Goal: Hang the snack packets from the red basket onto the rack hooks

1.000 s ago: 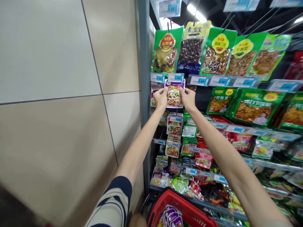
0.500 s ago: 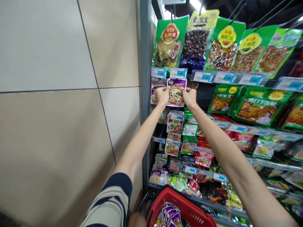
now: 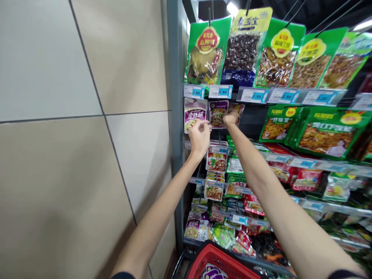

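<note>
My left hand [image 3: 200, 137] is raised in front of the shelf, loosely curled with thumb and fingers apart and nothing visible in it. It overlaps the lower right of a white-and-purple food packet [image 3: 192, 110] hanging at the left. To its right, a dark purple food packet [image 3: 217, 112] hangs farther back, in shadow. My right hand [image 3: 231, 117] is at the right edge of that packet; its fingers are blurred, so I cannot tell whether they grip it. Behind the right hand, another packet [image 3: 238, 109] is partly hidden.
A red shopping basket [image 3: 213, 252] with purple packets inside stands below. Large green packets [image 3: 207, 54] hang above, over price tags [image 3: 221, 92]. More hanging packets [image 3: 216, 161] fill the rows beneath. A tiled wall [image 3: 139, 155] rises close on the left.
Both hands were holding the purple packet's edges near the front. Now that position shows a packet farther back; my left hand has moved down off it, and the right reaches deeper.
</note>
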Tool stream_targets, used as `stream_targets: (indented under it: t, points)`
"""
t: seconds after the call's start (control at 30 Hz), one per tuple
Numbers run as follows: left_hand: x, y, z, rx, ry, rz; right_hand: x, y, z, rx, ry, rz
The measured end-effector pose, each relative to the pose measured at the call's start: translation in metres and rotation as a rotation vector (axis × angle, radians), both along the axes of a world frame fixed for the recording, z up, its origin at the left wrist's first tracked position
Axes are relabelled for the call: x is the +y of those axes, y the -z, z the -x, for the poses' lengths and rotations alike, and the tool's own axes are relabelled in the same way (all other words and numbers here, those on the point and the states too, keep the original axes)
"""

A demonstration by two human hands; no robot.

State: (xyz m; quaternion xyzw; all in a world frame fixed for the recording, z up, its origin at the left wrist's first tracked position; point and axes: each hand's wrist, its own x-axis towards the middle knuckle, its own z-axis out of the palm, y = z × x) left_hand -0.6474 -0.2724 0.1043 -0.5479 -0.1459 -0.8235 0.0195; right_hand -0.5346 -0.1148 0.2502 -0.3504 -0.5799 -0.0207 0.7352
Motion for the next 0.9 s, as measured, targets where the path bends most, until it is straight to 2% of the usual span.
stream_targets:
  t: [0.13,0.27,0.37,0.47,0.53,0.6,0.7,0.77,0.8,0.83,0.9]
  points:
    - [-0.012,0.026,-0.003,0.035,0.099,0.025,0.023,-0.007,0.007,-0.021,0.007,-0.02]
    - [-0.022,0.034,-0.003,0.055,0.121,0.032,0.027,-0.008,0.0,-0.022,-0.008,-0.011]
    - [-0.025,0.034,-0.004,0.024,0.138,0.008,0.012,0.0,-0.014,-0.03,-0.009,0.039]
    - [-0.026,0.033,-0.005,-0.038,0.176,0.003,-0.018,0.023,-0.027,-0.058,-0.008,-0.026]
    - [-0.029,0.03,-0.007,-0.082,0.208,0.015,-0.044,0.042,-0.028,-0.103,-0.123,-0.136]
    - [-0.037,0.027,-0.009,-0.117,0.231,0.028,-0.07,0.058,-0.024,-0.115,-0.383,-0.21]
    - [-0.059,0.032,-0.014,-0.148,0.249,0.011,-0.106,0.069,-0.009,0.033,-0.795,-0.185]
    - [-0.075,0.054,-0.018,-0.157,0.245,0.004,-0.125,0.068,0.0,0.182,-0.931,-0.16]
    - [-0.082,0.073,-0.021,-0.159,0.235,0.021,-0.132,0.066,0.004,0.243,-0.965,-0.151]
    - [-0.087,0.097,-0.024,-0.161,0.221,0.06,-0.139,0.064,0.007,0.291,-0.987,-0.142]
    - [-0.091,0.16,-0.033,-0.157,0.195,0.211,-0.149,0.061,0.011,0.354,-1.023,-0.119]
